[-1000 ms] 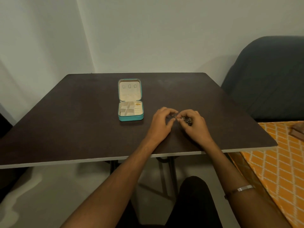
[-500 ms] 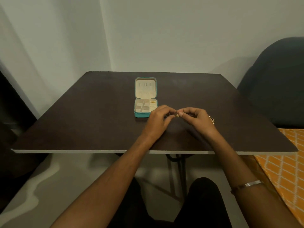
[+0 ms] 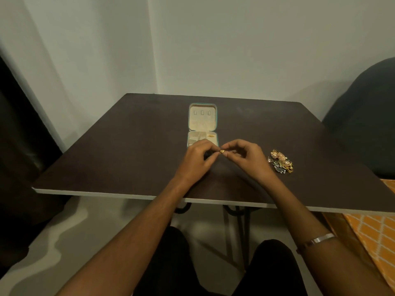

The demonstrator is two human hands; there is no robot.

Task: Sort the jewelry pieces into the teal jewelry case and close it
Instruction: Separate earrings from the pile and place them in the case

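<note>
The teal jewelry case lies open on the dark table, its cream lid flat toward the wall. One small gold piece rests in its back right compartment. Just in front of the case, my left hand and my right hand meet fingertip to fingertip, both pinching a small gold earring. My left hand hides the case's near edge. A pile of gold and silver jewelry pieces lies on the table to the right of my right hand.
A dark cushioned seat stands past the table's right edge. An orange patterned cloth lies lower right. Walls close in behind the table. My knees and the table legs are below the near edge.
Both hands have lifted away from the jewelry pile and shifted left toward the case, holding a small gold earring between them. The pile is uncovered. The camera has turned left.
</note>
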